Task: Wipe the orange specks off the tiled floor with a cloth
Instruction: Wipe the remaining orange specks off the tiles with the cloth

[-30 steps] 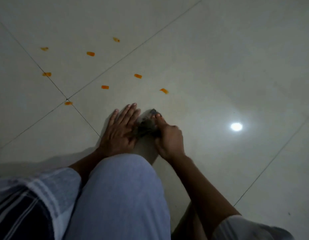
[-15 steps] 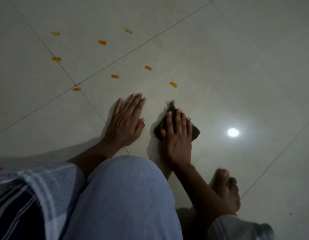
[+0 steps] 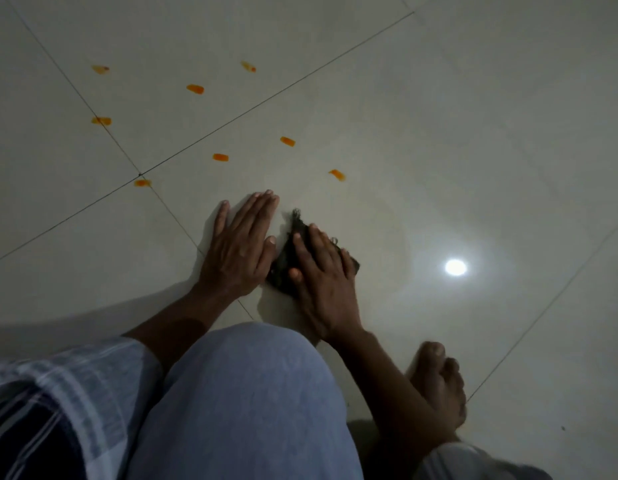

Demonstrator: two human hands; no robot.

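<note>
Hands lying flat on the tiled floor (image 3: 473, 133), specks ahead

The right hand (image 3: 323, 275) is pressing the dark cloth (image 3: 283, 261) with straight fingers; the left hand (image 3: 240, 245) is resting flat beside it, holding nothing. Orange specks (image 3: 336, 174) are lying beyond; a knee (image 3: 245, 393) and bare foot (image 3: 439, 382) are crowding behind.

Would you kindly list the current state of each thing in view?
left hand: flat on the floor, fingers straight, holding nothing.
right hand: pressing flat on the cloth.
cloth: dark, bunched, lying on the floor under the right hand.
orange specks: eight visible, none wiped yet.
tiled floor: glossy, reflecting a light.
</note>
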